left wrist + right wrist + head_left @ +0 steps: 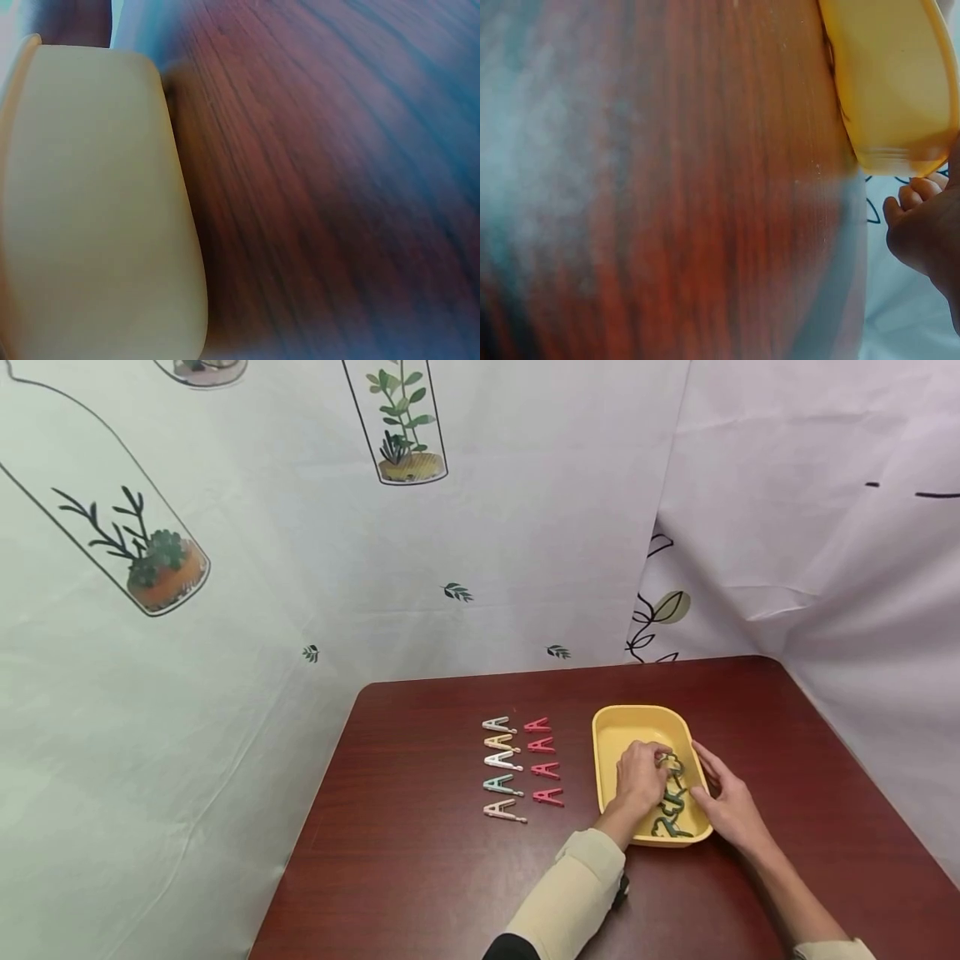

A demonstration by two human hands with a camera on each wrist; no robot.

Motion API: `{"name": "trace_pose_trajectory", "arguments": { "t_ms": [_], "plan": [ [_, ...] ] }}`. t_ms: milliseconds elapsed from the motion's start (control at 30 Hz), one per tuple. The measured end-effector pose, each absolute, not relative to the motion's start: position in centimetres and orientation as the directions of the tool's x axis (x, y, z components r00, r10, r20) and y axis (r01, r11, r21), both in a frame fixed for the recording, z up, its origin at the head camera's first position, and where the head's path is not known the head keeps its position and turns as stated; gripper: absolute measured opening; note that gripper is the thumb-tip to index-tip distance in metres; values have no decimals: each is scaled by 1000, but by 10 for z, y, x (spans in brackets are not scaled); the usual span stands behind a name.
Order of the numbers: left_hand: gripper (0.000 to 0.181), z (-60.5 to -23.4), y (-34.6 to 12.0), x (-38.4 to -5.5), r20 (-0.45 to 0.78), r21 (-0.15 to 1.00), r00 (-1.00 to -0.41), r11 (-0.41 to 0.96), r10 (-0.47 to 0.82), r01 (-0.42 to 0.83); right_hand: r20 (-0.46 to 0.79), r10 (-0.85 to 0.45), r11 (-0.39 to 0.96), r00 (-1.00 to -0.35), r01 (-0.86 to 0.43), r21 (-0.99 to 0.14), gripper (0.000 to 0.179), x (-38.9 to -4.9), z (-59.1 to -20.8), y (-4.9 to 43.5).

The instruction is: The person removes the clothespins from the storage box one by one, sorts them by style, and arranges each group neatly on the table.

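A yellow tray (618, 727) stands at the right of the table, with several dark green, curvy outlined pieces (671, 806) lying along its right side. Reaching into it from the front, my left hand (640, 777) has its fingers curled at the farthest green piece (672, 766) and seems to pinch it. At the right rim my right hand (731, 806) grips the tray, thumb over the edge and fingers along the outside. The right wrist view shows curled fingers (911, 199) by the tray wall (892, 82). The left wrist view has only the tray's outer side (97, 202).
Left of the tray, clothespins lie in two columns: white, yellow, teal and beige ones (501, 785) and red ones (546, 770). The dark red wooden table (420, 860) meets a patterned cloth backdrop (480, 527) at its back and sides.
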State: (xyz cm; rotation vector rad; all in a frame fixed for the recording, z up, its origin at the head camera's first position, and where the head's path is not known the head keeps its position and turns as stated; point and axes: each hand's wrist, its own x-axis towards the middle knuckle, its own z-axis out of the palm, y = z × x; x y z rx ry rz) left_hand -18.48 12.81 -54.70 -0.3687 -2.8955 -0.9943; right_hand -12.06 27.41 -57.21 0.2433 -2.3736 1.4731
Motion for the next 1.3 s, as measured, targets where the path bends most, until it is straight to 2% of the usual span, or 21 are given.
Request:
{"name": "trace_pose_trajectory", "arguments": {
  "t_ms": [367, 600, 900, 1300],
  "plan": [
    [14, -549, 130, -186, 161, 644, -968, 723, 190, 249, 372, 33, 446, -928, -319, -836, 73, -119, -568, 272],
    [13, -548, 131, -187, 198, 766, -970, 594, 144, 245, 372, 37, 453, -927, -317, -834, 71, -119, -568, 271],
    [13, -546, 129, -188, 272, 840, -960, 468, 70, 273, 360, 40, 454, -932, -304, -838, 71, -119, -567, 271],
    [9, -542, 132, -188, 174, 960, -984, 227, -24, 165, 365, 42, 443, -930, -310, -841, 71, -119, -569, 271]
  ]
}}
